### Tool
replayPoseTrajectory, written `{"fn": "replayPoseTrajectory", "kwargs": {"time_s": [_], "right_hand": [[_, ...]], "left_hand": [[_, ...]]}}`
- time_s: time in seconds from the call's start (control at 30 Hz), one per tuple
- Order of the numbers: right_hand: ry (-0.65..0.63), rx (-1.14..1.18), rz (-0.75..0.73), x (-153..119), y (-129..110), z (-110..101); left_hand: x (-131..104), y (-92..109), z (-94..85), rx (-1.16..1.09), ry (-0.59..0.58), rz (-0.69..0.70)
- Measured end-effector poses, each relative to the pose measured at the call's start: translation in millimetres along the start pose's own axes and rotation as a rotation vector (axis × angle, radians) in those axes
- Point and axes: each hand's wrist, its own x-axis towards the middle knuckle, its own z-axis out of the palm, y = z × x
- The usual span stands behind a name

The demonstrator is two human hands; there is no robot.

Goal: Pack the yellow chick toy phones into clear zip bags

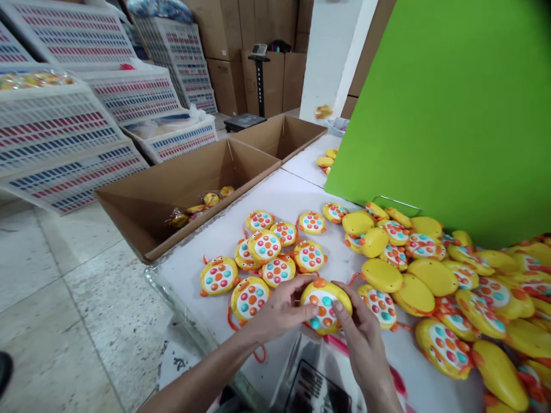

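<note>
Between my two hands is a yellow toy (326,310), oval, with a white face full of round orange, teal and pink buttons. My left hand (286,307) grips its left edge, the thumb lying on the buttons. Around its right edge curl the fingers of my right hand (361,327), thumb also on the face. Below the toy, on the table, lies a clear plastic bag (316,378) with a black printed label. More such toys (264,245) sit face up just beyond my left hand, some with orange cords. A large heap of yellow toys (424,278) spreads to the right, many turned face down.
An open cardboard box (189,178) with several bagged toys stands along the table's left edge, another box (282,137) behind it. A green board (447,115) rises behind the heap. White crates (51,126) are stacked at left; a floor scale (245,121) stands farther back.
</note>
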Motion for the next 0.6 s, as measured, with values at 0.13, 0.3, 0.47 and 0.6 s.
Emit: {"fn": "replayPoseTrajectory", "kwargs": {"time_s": [0.13, 0.3, 0.47, 0.6], "right_hand": [[0.064, -0.053, -0.027, -7.0, -5.4, 8.8], [-0.090, -0.178, -0.100, -2.0, -14.3, 10.5], [-0.248, -0.589, -0.304, 47.8, -8.5, -0.1], [-0.054, -0.866, -0.403, 116.5, -8.6, -10.5]], "left_hand": [[-1.7, 8.4, -0.7, 0.132, -0.050, -0.049], [-6.7, 12.4, 0.9, 0.234, 0.009, -0.031], [9.3, 6.0, -12.3, -0.032, 0.284, -0.010], [36.1, 16.8, -33.5, -0.521, 0.565, -0.064]]}}
